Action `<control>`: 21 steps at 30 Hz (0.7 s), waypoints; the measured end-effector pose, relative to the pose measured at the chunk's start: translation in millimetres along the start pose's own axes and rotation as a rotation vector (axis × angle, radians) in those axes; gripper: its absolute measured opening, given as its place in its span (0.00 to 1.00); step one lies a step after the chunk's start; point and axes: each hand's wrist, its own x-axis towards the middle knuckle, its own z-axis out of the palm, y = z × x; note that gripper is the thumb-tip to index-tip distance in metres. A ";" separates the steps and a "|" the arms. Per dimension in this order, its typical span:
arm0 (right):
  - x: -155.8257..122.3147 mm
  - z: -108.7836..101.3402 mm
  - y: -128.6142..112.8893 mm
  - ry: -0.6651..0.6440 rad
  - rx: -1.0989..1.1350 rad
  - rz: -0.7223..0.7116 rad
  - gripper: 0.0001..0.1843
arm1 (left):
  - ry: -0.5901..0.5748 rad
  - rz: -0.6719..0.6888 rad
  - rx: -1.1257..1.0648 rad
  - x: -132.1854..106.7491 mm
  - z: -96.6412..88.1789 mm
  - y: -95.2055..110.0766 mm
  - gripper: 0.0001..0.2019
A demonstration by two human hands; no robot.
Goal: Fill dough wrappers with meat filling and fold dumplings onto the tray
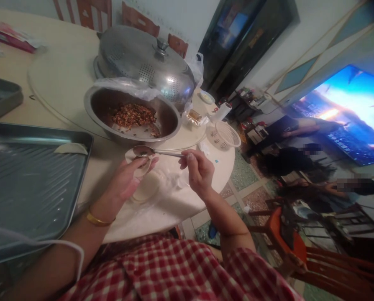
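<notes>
In my left hand (127, 177) rests a round dumpling wrapper (139, 170), cupped by the fingers, with a little dark filling on it. My right hand (199, 169) grips the handle of a metal spoon (144, 151), whose bowl is over the wrapper. Just beyond both hands stands a steel bowl (94, 125) with chopped brown filling (133, 116) in it. A stack of pale wrappers (147, 188) lies on the table below my hands. One folded dumpling (70, 148) sits at the far edge of the ridged metal tray (33, 188) to my left.
A large domed, perforated steel lid (143, 58) stands behind the bowl. A white plastic basket (224, 136) and a plastic-wrapped package (195, 119) are at the right. Another tray (1, 96) lies far left. Several people are near a lit screen (347, 113); a wooden chair (287, 238) stands right.
</notes>
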 end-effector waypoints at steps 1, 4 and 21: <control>-0.6 0.2 1.8 -0.014 0.003 0.020 0.13 | 0.001 -0.002 -0.001 -0.1 -0.2 -0.3 0.05; -1.8 3.3 8.5 -0.032 0.024 0.095 0.16 | 0.007 0.002 -0.012 0.0 -0.6 -0.7 0.05; 13.3 2.7 17.0 0.083 0.278 0.406 0.20 | 0.014 -0.061 -0.072 -0.8 3.2 7.4 0.13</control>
